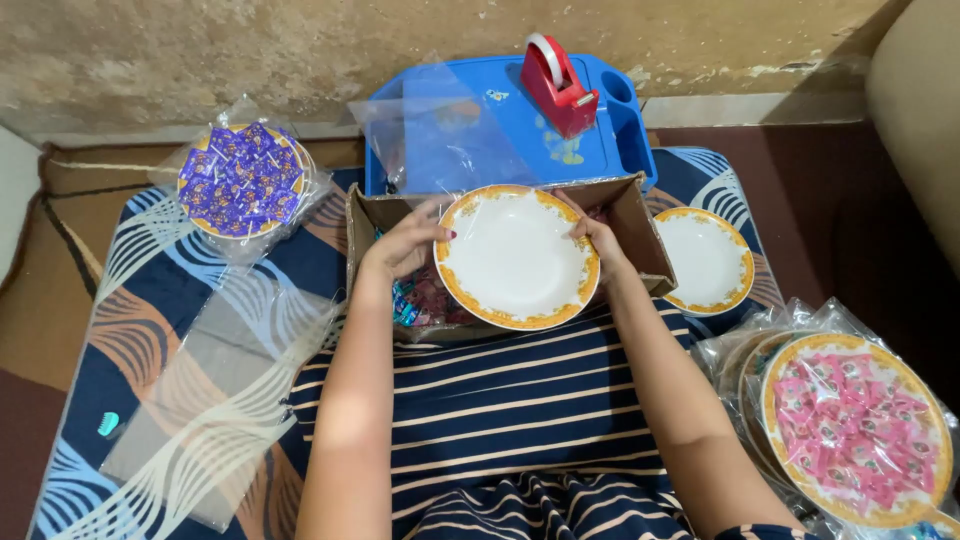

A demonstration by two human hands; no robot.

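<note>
Although nothing here gives its weight outright, the white plate with the yellow patterned rim (516, 257) looks rigid, glossy and breakable, and is judged light enough for two hands yet slippery on its glazed face. From the left: a wrapped plate of purple sweets (242, 180) sits well apart on the patterned mattress (120, 290), with loose clear plastic sheets (215, 385) lying nearer the person. The left hand (403, 245) has its grip clamped on the plate's left rim, fingers curled at the edge. The plate is held level above the open cardboard box (625, 215), which holds small wrapped sweets (425, 300). The right hand (600, 240) is clamped on the right rim. The rim is the sound place to hold; the centre offers no purchase. Behind the box stand a blue tray (500, 110) and a red tape dispenser (558, 85). Right of the box lies a second empty plate (705, 262), just beside the box wall. A wrapped plate of pink sweets (858, 430) crowds the right; open room lies mainly to the left.
</note>
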